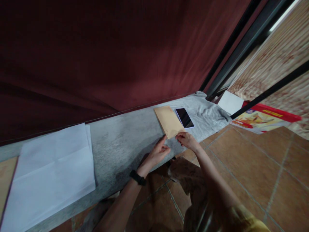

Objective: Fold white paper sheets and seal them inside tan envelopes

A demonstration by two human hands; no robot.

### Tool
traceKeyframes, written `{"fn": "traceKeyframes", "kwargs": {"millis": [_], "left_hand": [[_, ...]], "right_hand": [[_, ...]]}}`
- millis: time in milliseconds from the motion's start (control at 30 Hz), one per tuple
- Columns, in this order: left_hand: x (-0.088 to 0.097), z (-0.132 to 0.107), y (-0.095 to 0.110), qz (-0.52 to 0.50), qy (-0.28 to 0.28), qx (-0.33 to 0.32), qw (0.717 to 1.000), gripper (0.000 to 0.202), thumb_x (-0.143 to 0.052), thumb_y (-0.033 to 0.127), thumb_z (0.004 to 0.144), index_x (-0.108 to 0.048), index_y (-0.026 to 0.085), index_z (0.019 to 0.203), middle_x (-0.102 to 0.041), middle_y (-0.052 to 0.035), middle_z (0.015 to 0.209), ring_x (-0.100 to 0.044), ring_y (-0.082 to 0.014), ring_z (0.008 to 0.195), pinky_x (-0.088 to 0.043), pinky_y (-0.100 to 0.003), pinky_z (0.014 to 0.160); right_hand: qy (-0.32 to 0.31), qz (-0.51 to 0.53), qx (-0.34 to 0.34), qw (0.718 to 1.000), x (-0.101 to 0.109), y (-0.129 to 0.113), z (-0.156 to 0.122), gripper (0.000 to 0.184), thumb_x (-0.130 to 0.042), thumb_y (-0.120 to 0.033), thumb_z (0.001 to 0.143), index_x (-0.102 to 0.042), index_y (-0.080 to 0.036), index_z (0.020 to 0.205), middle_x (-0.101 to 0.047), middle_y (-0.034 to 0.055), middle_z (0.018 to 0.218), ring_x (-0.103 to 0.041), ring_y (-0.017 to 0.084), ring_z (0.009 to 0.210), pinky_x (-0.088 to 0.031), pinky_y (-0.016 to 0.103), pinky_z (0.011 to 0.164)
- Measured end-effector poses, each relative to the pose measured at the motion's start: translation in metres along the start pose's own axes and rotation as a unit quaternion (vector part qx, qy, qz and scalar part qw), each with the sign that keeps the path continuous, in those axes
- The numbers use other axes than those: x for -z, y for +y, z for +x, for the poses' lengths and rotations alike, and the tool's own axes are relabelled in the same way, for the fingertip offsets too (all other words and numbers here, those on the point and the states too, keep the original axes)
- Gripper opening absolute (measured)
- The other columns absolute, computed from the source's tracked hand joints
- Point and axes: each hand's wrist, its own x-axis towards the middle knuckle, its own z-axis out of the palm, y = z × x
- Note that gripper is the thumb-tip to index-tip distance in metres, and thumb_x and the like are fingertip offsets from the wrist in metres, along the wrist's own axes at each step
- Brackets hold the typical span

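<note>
A flat tan paper packet, like a kraft envelope [169, 120], lies on the grey cloth of the narrow table [123, 135]. My left hand [158, 151] is at its near left corner, index finger stretched out to the edge and thumb apart; nothing is held in it. At the near right corner, my right hand [185, 140] has its fingers curled and closed on the packet's edge, the fingertips partly hidden. Close beside the packet on the right lies a phone [184, 118] with a dark screen and a pale purple rim.
Large creased white sheets [55, 174] lie on the left of the table, beside a tan board [6, 180]. A dark red curtain [120, 58] hangs behind. To the right are black poles [272, 90], a white box [231, 102] and a red-yellow carton [265, 117] above the tiled floor [253, 164].
</note>
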Motion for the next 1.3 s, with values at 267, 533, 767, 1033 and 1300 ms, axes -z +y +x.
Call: {"fn": "traceKeyframes", "kwargs": {"millis": [267, 533, 767, 1033, 1300], "left_hand": [[-0.002, 0.001, -0.003, 0.025, 0.010, -0.015, 1.000, 0.075, -0.066, 0.024, 0.083, -0.041, 0.020, 0.154, -0.066, -0.0004, 0.090, -0.060, -0.0119, 0.079, -0.049, -0.021, 0.073], [-0.003, -0.002, -0.002, 0.033, 0.012, -0.041, 0.999, 0.070, -0.068, 0.023, 0.080, -0.051, 0.017, 0.148, -0.070, -0.0099, 0.111, -0.065, -0.0166, 0.090, -0.053, -0.027, 0.083], [-0.003, 0.001, -0.004, 0.042, 0.012, -0.072, 0.996, 0.067, -0.065, 0.019, 0.081, -0.052, 0.028, 0.146, -0.056, -0.0078, 0.145, -0.064, -0.0112, 0.091, -0.055, -0.024, 0.081], [0.002, -0.006, -0.002, 0.091, 0.027, -0.099, 0.991, 0.061, -0.060, 0.020, 0.084, -0.054, 0.026, 0.144, -0.051, -0.0102, 0.152, -0.067, -0.0133, 0.091, -0.058, -0.026, 0.079], [0.086, -0.048, 0.021, 0.486, 0.193, -0.084, 0.848, 0.046, -0.053, 0.020, 0.092, -0.061, 0.018, 0.137, -0.055, -0.0144, 0.149, -0.052, -0.0304, 0.136, -0.040, -0.049, 0.115]], "right_hand": [[-0.015, -0.042, 0.020, 0.999, 0.004, 0.001, -0.004, 0.021, -0.048, -0.015, 0.083, -0.068, -0.018, 0.079, -0.060, -0.0020, 0.063, -0.055, 0.010, 0.053, -0.041, 0.019, 0.053], [0.005, -0.117, 0.052, 0.992, 0.002, -0.004, -0.006, 0.024, -0.048, -0.013, 0.082, -0.072, -0.019, 0.082, -0.066, -0.0005, 0.068, -0.057, 0.011, 0.058, -0.042, 0.021, 0.060], [0.165, -0.197, -0.019, 0.966, 0.025, -0.004, -0.013, 0.028, -0.046, -0.022, 0.092, -0.073, -0.018, 0.095, -0.073, 0.0079, 0.078, -0.067, 0.018, 0.068, -0.043, 0.024, 0.061], [0.180, -0.123, 0.093, 0.972, 0.011, -0.017, -0.015, 0.028, -0.045, -0.020, 0.088, -0.073, -0.020, 0.092, -0.074, 0.0057, 0.081, -0.068, 0.019, 0.075, -0.045, 0.025, 0.066], [0.003, -0.036, 0.247, 0.968, -0.064, -0.059, -0.025, 0.024, -0.050, -0.016, 0.086, -0.072, -0.020, 0.096, -0.074, 0.0029, 0.085, -0.067, 0.016, 0.077, -0.047, 0.025, 0.072]]}}
